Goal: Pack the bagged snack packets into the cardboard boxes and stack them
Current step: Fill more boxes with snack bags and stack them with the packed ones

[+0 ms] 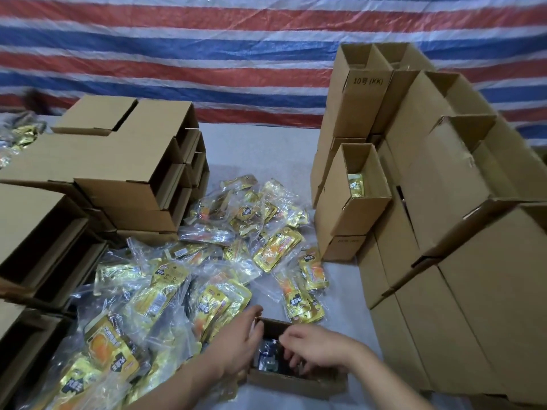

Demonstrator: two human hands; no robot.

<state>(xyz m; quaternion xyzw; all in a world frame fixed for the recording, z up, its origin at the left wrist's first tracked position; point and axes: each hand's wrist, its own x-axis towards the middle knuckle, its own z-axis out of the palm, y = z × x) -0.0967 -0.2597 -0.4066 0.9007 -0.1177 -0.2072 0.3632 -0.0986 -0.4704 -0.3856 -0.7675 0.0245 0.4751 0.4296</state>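
Head view: bagged snack packets (207, 261) lie between box stacks (444, 217).

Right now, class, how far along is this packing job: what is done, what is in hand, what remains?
Done: filled cardboard boxes stand stacked at the right. In hand: the left hand steadies an open box while the right hand reaches inside. Left: a heap of bagged snack packets and empty boxes on the left.
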